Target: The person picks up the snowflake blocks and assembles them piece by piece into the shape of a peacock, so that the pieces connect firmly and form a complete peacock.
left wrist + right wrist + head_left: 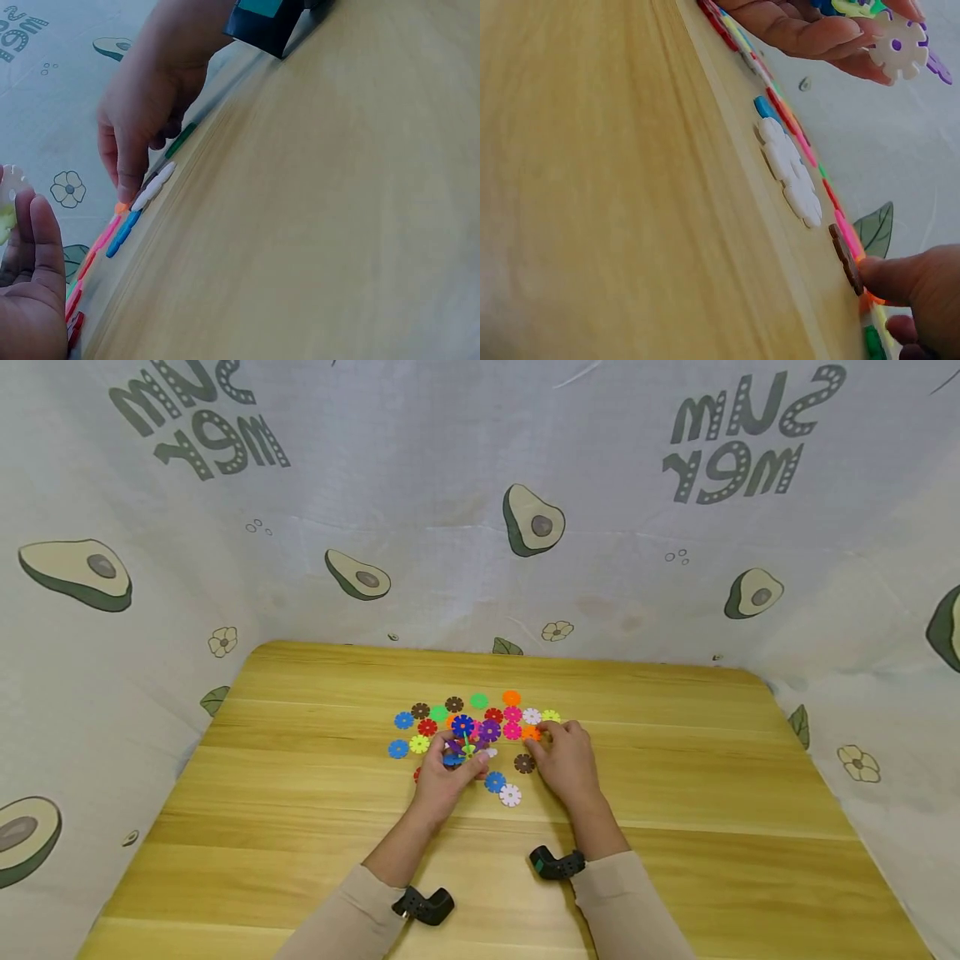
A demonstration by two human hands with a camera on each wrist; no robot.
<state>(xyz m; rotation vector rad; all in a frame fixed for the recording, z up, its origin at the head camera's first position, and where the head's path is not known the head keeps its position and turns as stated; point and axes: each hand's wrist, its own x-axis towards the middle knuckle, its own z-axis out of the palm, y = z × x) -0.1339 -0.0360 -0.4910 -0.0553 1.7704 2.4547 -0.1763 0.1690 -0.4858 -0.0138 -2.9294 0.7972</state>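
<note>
My left hand [441,783] holds a small cluster of slotted plastic snowflake discs joined together, with a dark blue disc [462,725] standing at its top. In the right wrist view, a white disc [900,46] and a purple disc [938,67] stick out of that cluster beside the fingertips. My right hand [568,762] reaches down to the table and pinches an orange snowflake disc [531,733] between thumb and finger. A brown disc [524,763] lies flat just below the right thumb. Part of the cluster is hidden by the left fingers.
More loose discs in several colours are spread on the wooden table [300,777] around both hands. A light blue disc [495,782] touches a white disc [510,795] nearer to me. A patterned cloth [450,593] hangs behind the table. Each wrist wears a black camera.
</note>
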